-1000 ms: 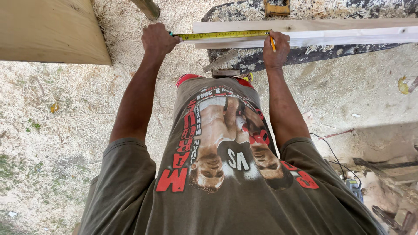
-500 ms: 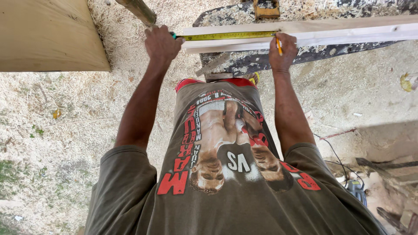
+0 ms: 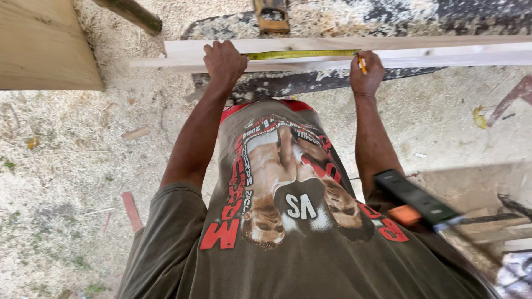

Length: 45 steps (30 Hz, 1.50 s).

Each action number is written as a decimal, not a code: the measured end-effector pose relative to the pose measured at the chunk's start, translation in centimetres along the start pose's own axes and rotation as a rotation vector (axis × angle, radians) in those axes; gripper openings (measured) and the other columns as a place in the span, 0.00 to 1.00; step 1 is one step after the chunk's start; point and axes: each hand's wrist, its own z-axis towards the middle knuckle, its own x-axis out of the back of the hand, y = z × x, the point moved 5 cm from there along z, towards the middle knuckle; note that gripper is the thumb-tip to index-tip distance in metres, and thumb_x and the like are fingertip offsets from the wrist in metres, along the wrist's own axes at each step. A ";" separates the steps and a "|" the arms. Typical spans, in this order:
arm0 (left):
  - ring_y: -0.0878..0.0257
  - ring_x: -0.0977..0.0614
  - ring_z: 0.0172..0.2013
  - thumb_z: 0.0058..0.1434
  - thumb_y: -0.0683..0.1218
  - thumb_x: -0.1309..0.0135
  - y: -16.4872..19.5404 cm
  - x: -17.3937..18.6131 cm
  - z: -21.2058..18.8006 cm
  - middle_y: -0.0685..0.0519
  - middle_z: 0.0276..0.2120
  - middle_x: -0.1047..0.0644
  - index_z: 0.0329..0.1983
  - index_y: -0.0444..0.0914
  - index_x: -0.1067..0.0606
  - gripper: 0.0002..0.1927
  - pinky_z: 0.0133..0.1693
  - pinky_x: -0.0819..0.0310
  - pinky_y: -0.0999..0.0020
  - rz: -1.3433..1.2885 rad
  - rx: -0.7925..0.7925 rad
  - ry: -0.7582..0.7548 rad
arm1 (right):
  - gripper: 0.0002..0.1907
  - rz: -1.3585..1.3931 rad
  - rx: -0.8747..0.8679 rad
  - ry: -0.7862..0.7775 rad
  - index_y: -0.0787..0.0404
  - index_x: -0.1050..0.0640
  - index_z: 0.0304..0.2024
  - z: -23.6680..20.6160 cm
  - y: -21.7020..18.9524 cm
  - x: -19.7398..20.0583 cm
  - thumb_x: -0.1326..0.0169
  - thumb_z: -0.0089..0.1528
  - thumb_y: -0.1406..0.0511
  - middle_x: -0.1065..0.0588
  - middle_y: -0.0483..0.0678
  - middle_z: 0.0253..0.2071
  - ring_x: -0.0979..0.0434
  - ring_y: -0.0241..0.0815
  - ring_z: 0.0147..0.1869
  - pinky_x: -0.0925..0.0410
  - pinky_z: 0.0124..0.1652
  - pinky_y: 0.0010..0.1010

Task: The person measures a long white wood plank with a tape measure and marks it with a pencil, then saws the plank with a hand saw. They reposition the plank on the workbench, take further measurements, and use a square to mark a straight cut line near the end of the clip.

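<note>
Here: left hand (image 3: pixel 224 60) closed on yellow tape measure (image 3: pixel 302 54), pinning it flat along pale board (image 3: pixel 443 52); right hand (image 3: pixel 366 72) gripping pencil (image 3: pixel 361 63), tip apparently at tape's far end.

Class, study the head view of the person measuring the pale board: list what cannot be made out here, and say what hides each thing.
- Tape measure markings: too small to read.
- Tape's near end: hidden under the left hand.
- Pencil tip and any mark: too small, partly covered by the right hand.
- Pale board: its far end is cut off by the right edge.
- Dark tool at lower right: blurred.
</note>
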 end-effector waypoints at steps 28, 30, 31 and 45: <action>0.44 0.22 0.53 0.54 0.54 0.34 2.8 0.4 1.7 0.43 0.47 0.20 0.48 0.37 0.19 0.23 0.38 0.18 0.47 0.161 0.151 -0.186 | 0.06 -0.018 -0.070 -0.037 0.61 0.20 0.39 1.2 1.1 0.3 0.37 0.59 0.71 0.20 0.52 0.37 0.17 0.51 0.39 0.24 0.39 0.40; 0.43 0.22 0.52 0.54 0.54 0.34 2.8 0.4 1.8 0.43 0.47 0.20 0.48 0.37 0.18 0.22 0.38 0.18 0.46 0.160 0.149 -0.195 | 0.06 -0.008 -0.077 -0.048 0.61 0.20 0.39 1.2 1.0 0.2 0.38 0.60 0.71 0.20 0.53 0.37 0.16 0.51 0.40 0.24 0.40 0.39; 0.43 0.22 0.52 0.54 0.54 0.34 2.7 0.3 1.8 0.43 0.47 0.20 0.48 0.37 0.18 0.22 0.39 0.18 0.46 0.165 0.147 -0.204 | 0.05 -0.005 -0.081 -0.053 0.62 0.20 0.39 1.2 1.0 0.2 0.38 0.60 0.71 0.20 0.53 0.37 0.16 0.51 0.40 0.24 0.40 0.39; 0.45 0.21 0.50 0.52 0.56 0.33 3.0 0.4 1.4 0.45 0.45 0.20 0.47 0.37 0.19 0.24 0.37 0.18 0.47 0.167 0.140 -0.172 | 0.05 -0.011 -0.060 -0.079 0.62 0.21 0.39 0.9 1.3 0.3 0.39 0.60 0.72 0.20 0.53 0.38 0.18 0.54 0.43 0.25 0.43 0.43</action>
